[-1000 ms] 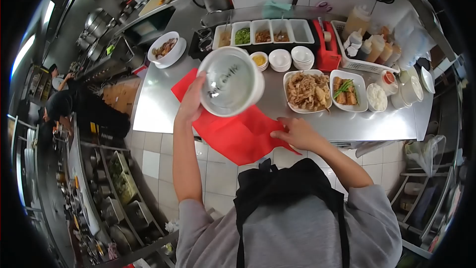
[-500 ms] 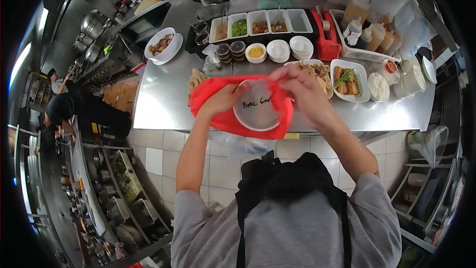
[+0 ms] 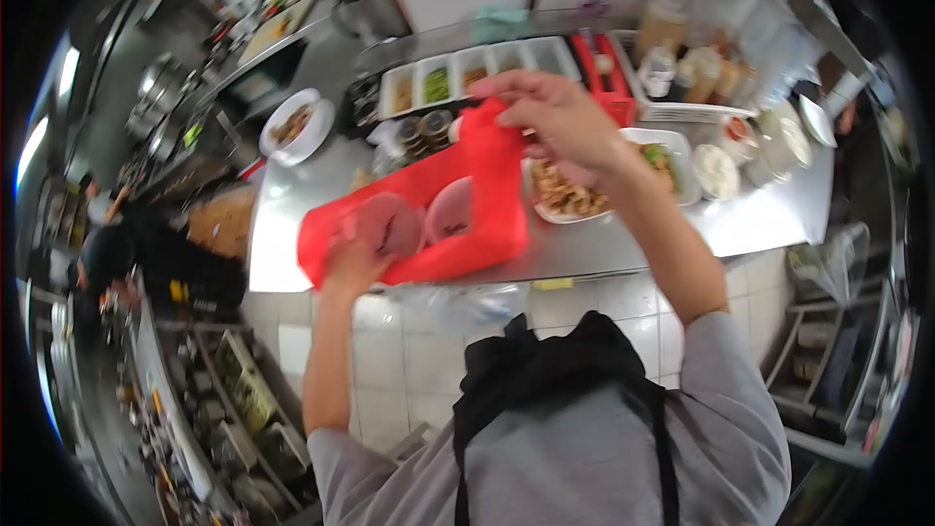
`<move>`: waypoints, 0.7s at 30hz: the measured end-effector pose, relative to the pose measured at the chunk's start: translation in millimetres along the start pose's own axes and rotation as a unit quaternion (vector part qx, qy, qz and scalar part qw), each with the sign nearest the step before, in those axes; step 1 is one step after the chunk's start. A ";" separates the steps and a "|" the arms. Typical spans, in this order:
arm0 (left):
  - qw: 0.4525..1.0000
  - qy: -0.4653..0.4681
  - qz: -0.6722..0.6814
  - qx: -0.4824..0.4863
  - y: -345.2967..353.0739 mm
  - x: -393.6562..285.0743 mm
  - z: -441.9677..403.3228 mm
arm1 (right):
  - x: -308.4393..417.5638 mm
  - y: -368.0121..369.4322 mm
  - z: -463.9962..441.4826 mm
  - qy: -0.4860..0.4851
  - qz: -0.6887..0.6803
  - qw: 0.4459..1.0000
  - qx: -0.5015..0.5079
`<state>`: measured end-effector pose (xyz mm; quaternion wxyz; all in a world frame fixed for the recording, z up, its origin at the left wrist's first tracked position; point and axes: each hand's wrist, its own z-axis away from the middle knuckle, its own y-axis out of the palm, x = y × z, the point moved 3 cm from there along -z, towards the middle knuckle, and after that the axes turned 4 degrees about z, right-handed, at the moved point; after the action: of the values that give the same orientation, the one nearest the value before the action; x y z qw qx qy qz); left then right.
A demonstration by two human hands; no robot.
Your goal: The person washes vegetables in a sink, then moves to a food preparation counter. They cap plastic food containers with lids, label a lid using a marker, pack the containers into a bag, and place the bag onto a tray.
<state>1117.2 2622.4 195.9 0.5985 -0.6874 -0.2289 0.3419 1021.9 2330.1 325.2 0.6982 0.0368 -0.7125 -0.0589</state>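
A red bag [image 3: 497, 229] lies near the counter's front edge, with two round lidded containers inside it. The left container [image 3: 392, 224] and the right container [image 3: 452, 214] both bear dark handwriting on their lids. My left hand [image 3: 355, 255] rests over the bag's left part, at the left container; its fingers are blurred. Raised above the bag's right side, my right hand [image 3: 560, 122] pinches the red fabric between thumb and fingers and pulls it upward.
On the steel counter [image 3: 760, 219] stand a bowl of shredded food [image 3: 570, 197], a rice bowl [image 3: 716, 173], sauce bottles [image 3: 701, 68], a red tape dispenser [image 3: 606, 78] and a white bowl [image 3: 297, 127]. Two people [image 3: 146, 253] are at the far left.
The bag has been opened wider and shifted left, and two containers now show in it. My left hand has moved left and down; my right hand has lifted the bag's right side.
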 end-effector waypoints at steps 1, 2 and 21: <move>0.994 -0.078 -0.065 0.042 -23.6 -15.9 3.0 | -4.1 -6.0 1.4 -0.006 0.041 0.999 -0.012; 0.989 -0.133 -0.058 0.042 -35.4 -37.2 3.1 | -3.4 -14.6 7.5 -0.012 0.130 0.991 -0.012; 0.938 -0.126 -0.245 -0.210 -71.0 -64.5 4.7 | -125.7 -575.7 277.9 -0.070 0.022 0.823 -0.563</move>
<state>1077.8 2591.6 277.9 0.4716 -0.6715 -0.5304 0.2131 729.8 1786.0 117.7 0.5469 -0.3827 -0.6033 -0.4364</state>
